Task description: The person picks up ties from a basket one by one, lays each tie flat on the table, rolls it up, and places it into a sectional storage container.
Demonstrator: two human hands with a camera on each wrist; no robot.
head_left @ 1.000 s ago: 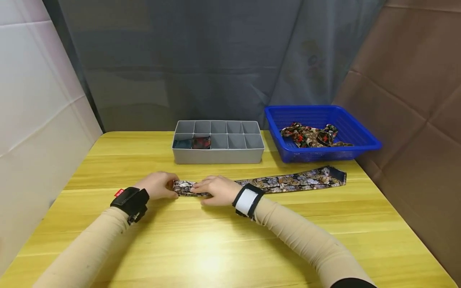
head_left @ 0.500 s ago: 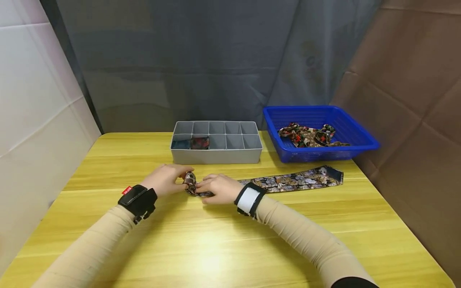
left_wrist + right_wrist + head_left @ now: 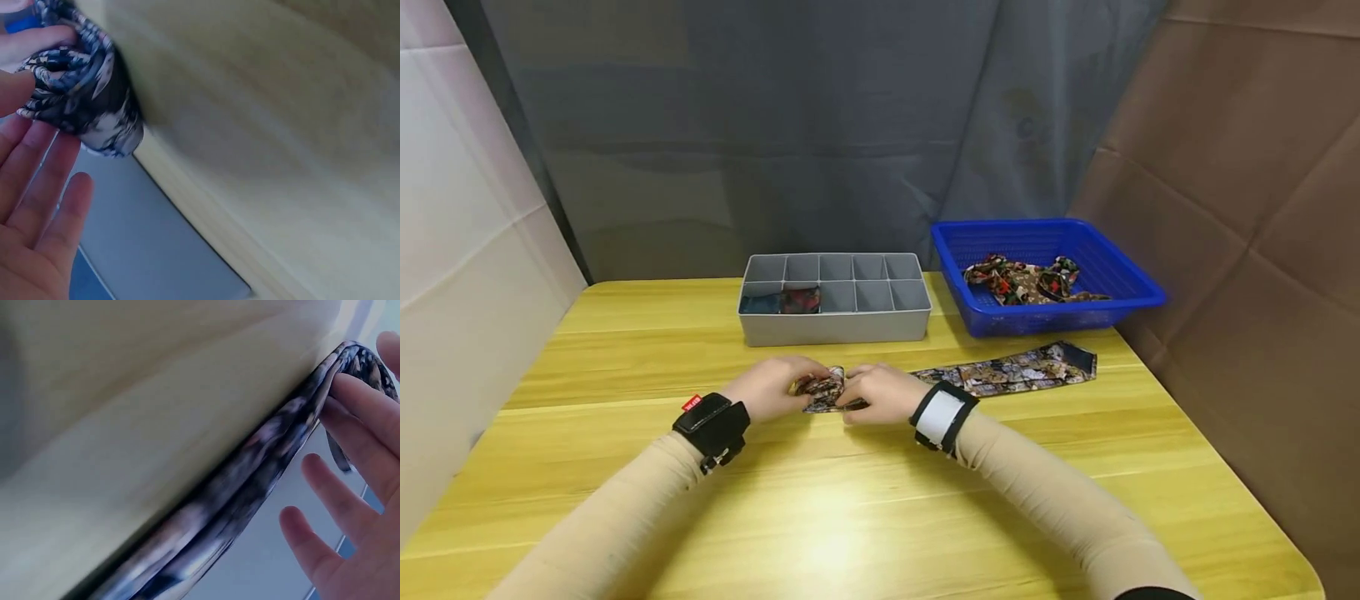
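— What is standing beyond the hands?
— The grey organizer [image 3: 835,312] is sitting just behind them, the blue basket [image 3: 1045,279] blocking the far right.
— Where is room lying open?
— Bare table [image 3: 850,517] is stretching toward the near edge and out left.

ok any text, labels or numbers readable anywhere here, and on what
Red tag on the black strap at the left wrist: it carries small white marks, too small to read.
White patch on the right wrist band: blank.
Patterned tie, grey organiser, blue basket: no readable text.
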